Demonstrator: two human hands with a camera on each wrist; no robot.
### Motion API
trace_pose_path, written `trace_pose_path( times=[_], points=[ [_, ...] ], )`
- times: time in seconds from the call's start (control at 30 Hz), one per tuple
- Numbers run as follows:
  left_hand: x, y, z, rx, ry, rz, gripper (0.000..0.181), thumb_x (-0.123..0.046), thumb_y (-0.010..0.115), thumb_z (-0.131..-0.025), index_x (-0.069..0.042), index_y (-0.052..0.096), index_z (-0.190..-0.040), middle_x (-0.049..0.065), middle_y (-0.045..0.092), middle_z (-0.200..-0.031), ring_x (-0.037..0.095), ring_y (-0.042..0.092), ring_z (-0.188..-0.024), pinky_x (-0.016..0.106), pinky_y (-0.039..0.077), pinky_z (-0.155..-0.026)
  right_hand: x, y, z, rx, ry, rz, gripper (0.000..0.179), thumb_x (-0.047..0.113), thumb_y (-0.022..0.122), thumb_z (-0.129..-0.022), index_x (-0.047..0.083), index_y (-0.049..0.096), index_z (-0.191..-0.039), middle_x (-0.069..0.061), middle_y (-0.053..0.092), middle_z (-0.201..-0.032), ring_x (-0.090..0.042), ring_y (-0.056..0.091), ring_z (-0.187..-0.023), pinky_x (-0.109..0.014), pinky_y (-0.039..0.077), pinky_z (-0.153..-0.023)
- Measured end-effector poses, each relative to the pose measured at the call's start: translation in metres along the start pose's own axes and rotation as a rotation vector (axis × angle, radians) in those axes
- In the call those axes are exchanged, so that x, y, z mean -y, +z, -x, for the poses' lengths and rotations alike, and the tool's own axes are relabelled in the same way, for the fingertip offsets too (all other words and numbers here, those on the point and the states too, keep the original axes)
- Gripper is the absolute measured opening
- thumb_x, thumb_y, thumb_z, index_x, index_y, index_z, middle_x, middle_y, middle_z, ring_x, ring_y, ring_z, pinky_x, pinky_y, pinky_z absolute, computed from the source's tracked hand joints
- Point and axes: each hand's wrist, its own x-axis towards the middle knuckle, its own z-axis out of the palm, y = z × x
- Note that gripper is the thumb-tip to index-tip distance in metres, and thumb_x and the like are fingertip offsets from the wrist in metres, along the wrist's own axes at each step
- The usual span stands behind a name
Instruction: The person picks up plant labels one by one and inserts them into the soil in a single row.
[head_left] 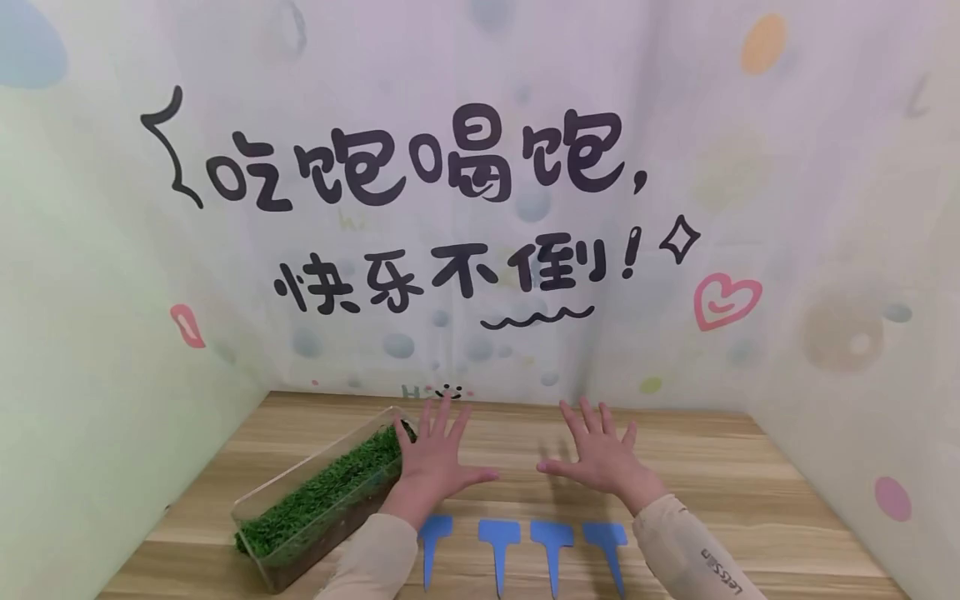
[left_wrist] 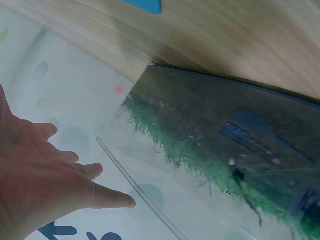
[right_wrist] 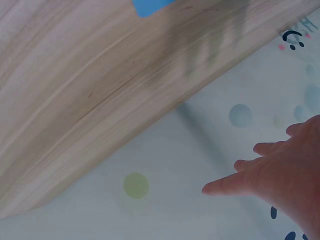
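Apparently light and slightly flexible, four blue T-shaped tags (head_left: 552, 535) are seen wrist-side of the spread, unladen fingers of the left hand (head_left: 433, 465) and right hand (head_left: 604, 460), broad heads probably best pinched.

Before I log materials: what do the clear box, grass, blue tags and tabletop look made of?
Clear box: likely rigid plastic, glossy; see-through walls, bright edges; glass not ruled out.
Grass: probably artificial, matte plastic; even, dense green blades.
Blue tags: likely plastic, matte; uniform flat colour.
Tabletop: smooth-looking wood or wood-look laminate; streaked grain, can't tell which.
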Motion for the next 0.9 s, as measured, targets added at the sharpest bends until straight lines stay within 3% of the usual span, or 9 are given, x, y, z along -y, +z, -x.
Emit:
trace_pose_path(
  times=[0.33,0.57,0.9],
  points=[
    [0.009,-0.008,0.01,-0.026,-0.026,0.035,0.106,-0.08,0.065,-0.073,-0.026,0.032,-0.157,0.006,0.008,-0.17,0.038,0.009,-0.156,0.076,0.004,-0.115,-0.002,0.002,0.001,0.0,0.006,-0.001,0.111,0.075,0.065,-0.077,0.015,0.023,-0.16,-0.024,0.018,-0.165,-0.055,0.011,-0.15,-0.086,0.005,-0.105],
    [0.02,-0.013,0.016,-0.045,-0.034,0.049,0.105,-0.08,0.062,-0.076,-0.026,0.027,-0.159,0.005,0.009,-0.17,0.038,0.011,-0.155,0.073,0.005,-0.118,-0.001,0.002,0.002,0.02,0.013,-0.009,0.111,0.075,0.065,-0.078,0.016,0.021,-0.16,-0.023,0.016,-0.165,-0.054,0.009,-0.15,-0.085,0.002,-0.105],
    [0.04,-0.023,0.027,-0.061,-0.04,0.044,0.099,-0.075,0.062,-0.079,-0.02,0.034,-0.157,0.01,0.022,-0.167,0.04,0.02,-0.153,0.074,0.011,-0.116,0.0,0.004,0.001,0.006,-0.009,-0.023,0.109,0.072,0.066,-0.079,0.014,0.022,-0.16,-0.024,0.019,-0.164,-0.053,0.011,-0.15,-0.085,0.005,-0.105]
  ],
)
